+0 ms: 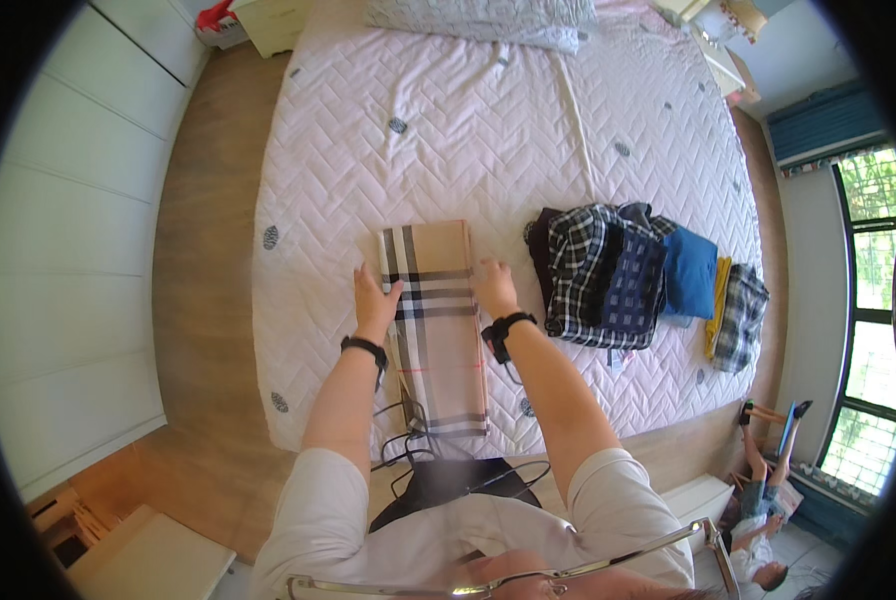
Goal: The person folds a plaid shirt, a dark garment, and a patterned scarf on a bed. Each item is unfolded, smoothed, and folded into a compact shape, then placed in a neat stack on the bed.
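Observation:
A tan plaid cloth [442, 330], folded into a long rectangle, lies lengthwise on the quilted bedspread [328, 187] before me. At its left edge is my left hand [376, 300], fingers apart, with the thumb over the dark stripes; whether it touches the cloth I cannot tell. My right hand [497, 285] is beside the right edge, its fingers spread and slightly bent, with nothing seen in it. Each wrist wears a black band. To the right sits a pile of folded clothes, with a black and white checked shirt [575, 255] and a dark blue patterned garment [634, 281].
Right of the pile are a blue folded garment [689, 274], a yellow one [718, 307] and a grey plaid one [740, 319]. Pillows [485, 22] lie at the far end. Black cables [410, 442] hang near my waist. Another person [755, 532] sits at the lower right.

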{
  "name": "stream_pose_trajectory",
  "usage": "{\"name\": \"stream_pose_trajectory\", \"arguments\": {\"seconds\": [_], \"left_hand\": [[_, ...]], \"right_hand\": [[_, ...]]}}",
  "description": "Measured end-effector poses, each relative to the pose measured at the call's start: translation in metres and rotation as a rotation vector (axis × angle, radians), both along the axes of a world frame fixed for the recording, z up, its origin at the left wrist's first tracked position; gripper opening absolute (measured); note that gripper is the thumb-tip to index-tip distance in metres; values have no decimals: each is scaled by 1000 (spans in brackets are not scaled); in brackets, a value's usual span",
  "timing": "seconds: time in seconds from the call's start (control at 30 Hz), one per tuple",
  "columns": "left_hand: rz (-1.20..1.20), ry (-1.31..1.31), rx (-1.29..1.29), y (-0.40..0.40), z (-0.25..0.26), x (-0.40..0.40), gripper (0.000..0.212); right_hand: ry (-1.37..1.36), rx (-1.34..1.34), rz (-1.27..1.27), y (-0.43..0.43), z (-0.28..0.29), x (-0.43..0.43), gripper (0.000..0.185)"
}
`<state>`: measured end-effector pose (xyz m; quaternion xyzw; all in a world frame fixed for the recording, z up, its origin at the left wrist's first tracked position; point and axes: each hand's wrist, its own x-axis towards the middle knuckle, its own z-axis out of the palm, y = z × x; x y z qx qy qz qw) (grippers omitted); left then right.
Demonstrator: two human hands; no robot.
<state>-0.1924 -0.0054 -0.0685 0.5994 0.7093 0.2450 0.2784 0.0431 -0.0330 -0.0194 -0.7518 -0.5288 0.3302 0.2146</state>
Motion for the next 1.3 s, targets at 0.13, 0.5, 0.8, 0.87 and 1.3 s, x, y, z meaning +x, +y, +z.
{"name": "stream_pose_trajectory", "arguments": {"seconds": [0.13, 0.5, 0.8, 0.87, 1.3], "left_hand": [[23, 33, -81, -100, -16, -8, 67], [-88, -344, -526, -265, -30, -35, 49], [120, -702, -753, -268, -20, -29, 43], [207, -646, -829, -270, -16, -30, 38], [275, -537, -993, -282, -16, -41, 34]], "right_hand": [[138, -58, -110, -83, -43, -3, 42], [183, -227, 114, -245, -29, -5, 30], [459, -388, -162, -279, -76, -8, 28], [571, -366, -262, -283, -67, -11, 26], [835, -814, -407, -290, -70, -15, 27]]}}
